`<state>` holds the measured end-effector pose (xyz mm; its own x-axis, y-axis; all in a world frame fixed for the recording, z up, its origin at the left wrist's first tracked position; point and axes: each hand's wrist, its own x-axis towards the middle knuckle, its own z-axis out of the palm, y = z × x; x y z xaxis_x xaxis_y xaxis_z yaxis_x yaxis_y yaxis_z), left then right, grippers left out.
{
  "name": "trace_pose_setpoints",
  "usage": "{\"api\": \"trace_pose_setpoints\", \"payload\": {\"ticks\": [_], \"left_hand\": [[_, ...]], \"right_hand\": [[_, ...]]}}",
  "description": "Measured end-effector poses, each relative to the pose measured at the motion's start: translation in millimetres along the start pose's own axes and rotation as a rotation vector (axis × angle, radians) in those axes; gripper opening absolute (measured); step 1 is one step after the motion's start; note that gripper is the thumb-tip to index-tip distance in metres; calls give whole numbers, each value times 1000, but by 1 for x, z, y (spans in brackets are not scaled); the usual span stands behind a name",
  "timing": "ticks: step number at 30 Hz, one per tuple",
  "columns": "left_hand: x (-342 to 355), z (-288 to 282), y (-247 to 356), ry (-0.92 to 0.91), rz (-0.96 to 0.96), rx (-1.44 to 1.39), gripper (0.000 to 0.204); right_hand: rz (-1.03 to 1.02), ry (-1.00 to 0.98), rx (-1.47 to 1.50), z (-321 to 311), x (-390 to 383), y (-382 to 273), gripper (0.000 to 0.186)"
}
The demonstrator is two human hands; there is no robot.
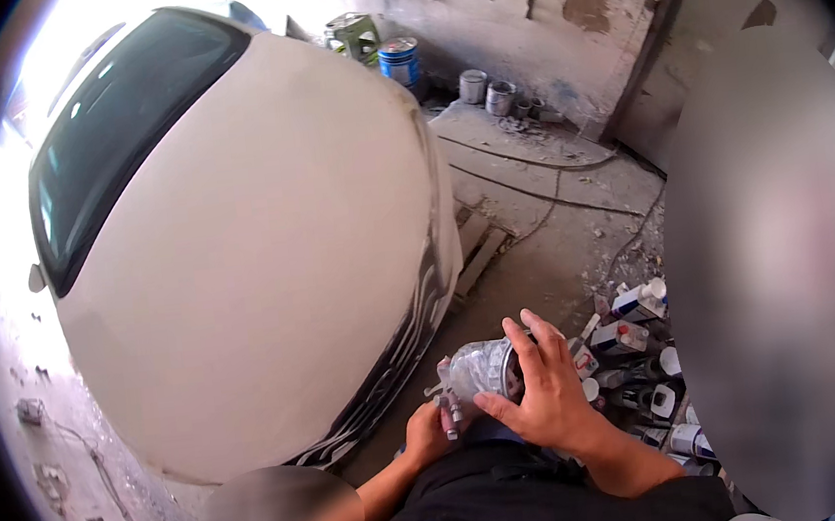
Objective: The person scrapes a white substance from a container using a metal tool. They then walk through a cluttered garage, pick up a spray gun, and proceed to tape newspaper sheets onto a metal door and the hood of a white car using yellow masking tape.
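Observation:
A spray gun (449,410) with a cloudy, see-through paint cup (478,368) is in front of my body, the cup lying sideways with its wide end toward the right. Its handle is in my left hand (426,434), fingers closed round it. My right hand (548,388) is at the cup's wide end, fingers stretched and spread. The thumb overlaps the near side of the rim and the fingertips reach past the far side. Contact with the rim is hard to make out. Part of the cup's end is hidden behind my right hand.
A car with a dull, pale hood (264,235) fills the left. Several bottles and cans (636,340) crowd the floor at right, beside a large blurred patch. Hoses (552,192) cross the floor. A blue pail (399,61) and paint tins (499,98) stand by the wall.

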<state>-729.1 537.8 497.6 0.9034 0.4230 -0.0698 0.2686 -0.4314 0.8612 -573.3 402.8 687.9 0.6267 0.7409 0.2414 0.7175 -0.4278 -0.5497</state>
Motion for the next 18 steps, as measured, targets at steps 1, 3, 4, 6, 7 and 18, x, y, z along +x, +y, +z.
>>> {"api": "trace_pose_setpoints", "payload": {"ticks": [1, 3, 4, 6, 7, 18], "left_hand": [[14, 9, 2, -36, 16, -22, 24], [43, 20, 16, -101, 47, -44, 24], [57, 25, 21, -123, 54, -60, 23], [80, 32, 26, -174, 74, -90, 21], [92, 35, 29, -188, 85, -93, 19], [248, 88, 40, -351, 219, -133, 11]], "right_hand": [[11, 11, -14, -8, 6, 9, 81], [27, 37, -50, -25, 17, 26, 81], [28, 43, -65, -32, 23, 33, 82], [34, 61, -96, -40, 32, 44, 82], [46, 70, -106, -43, 37, 50, 82], [212, 217, -257, -72, 109, 123, 81]]}}
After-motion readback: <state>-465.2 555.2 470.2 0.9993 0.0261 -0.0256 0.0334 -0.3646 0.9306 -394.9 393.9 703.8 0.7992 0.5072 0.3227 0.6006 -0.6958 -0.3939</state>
